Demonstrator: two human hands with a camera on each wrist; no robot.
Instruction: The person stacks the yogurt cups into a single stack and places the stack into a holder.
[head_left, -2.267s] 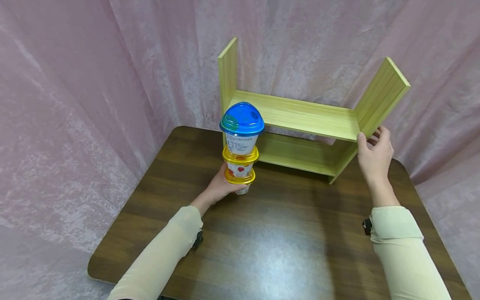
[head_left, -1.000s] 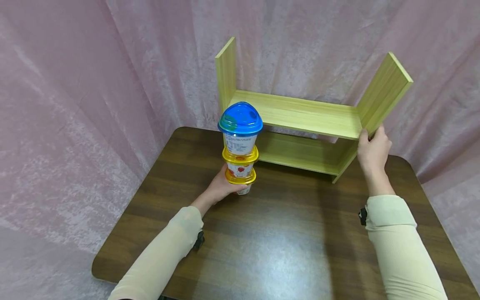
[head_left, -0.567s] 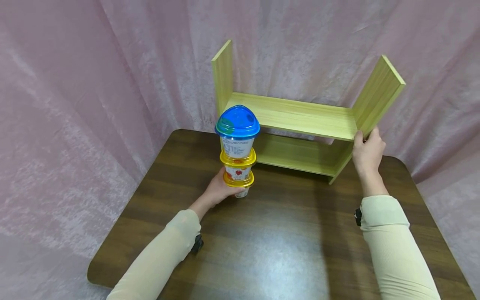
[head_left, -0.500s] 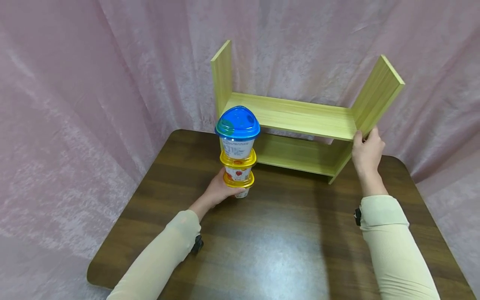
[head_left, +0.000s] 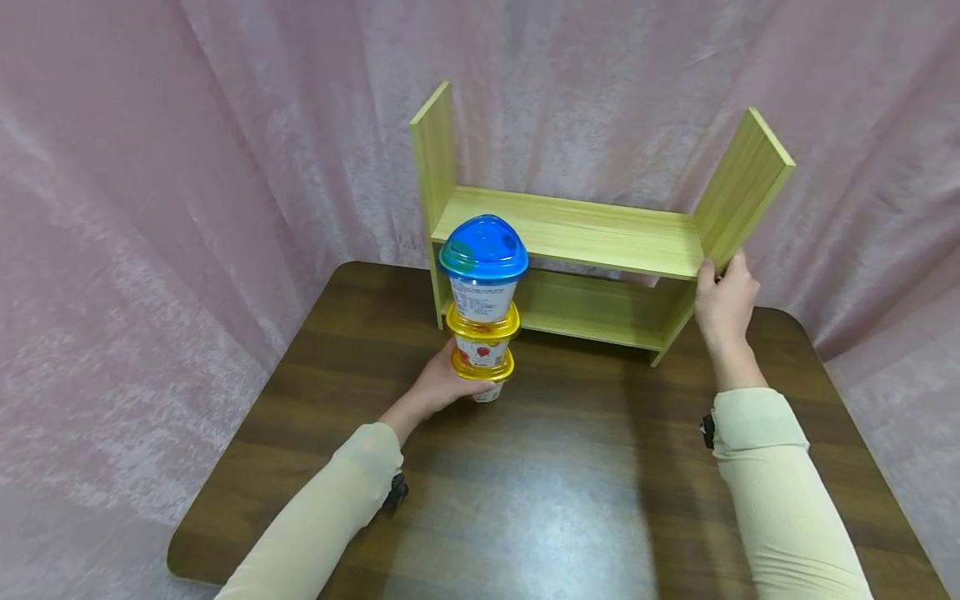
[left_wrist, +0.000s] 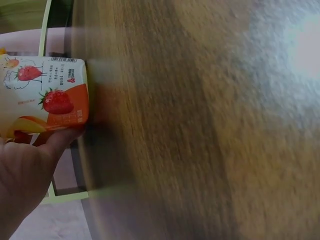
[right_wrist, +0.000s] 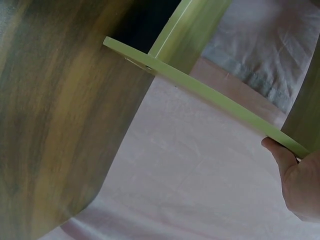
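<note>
My left hand (head_left: 442, 380) grips the lowest tub of a stack standing in front of the shelf's left part. On top is a white tub with a blue domed lid (head_left: 483, 250); beneath it sit two smaller tubs with yellow lids (head_left: 483, 323). In the left wrist view, the held tub (left_wrist: 55, 95) shows printed strawberries and an orange patch, with my thumb along its side. My right hand (head_left: 726, 300) holds the right side panel of a light wooden shelf (head_left: 577, 229), thumb on its front edge near the upper board. Its other fingers are largely hidden behind the panel.
The shelf stands at the back of a dark brown wooden table (head_left: 525, 483) with rounded corners. Its tall side panels rise above the upper board, and a lower board (head_left: 592, 310) lies beneath. Pink curtains (head_left: 300, 125) hang behind and at both sides.
The stack in my left hand has shifted slightly right relative to the shelf, baring more of the left panel. My right hand closed further round the right panel earlier and keeps its hold.
</note>
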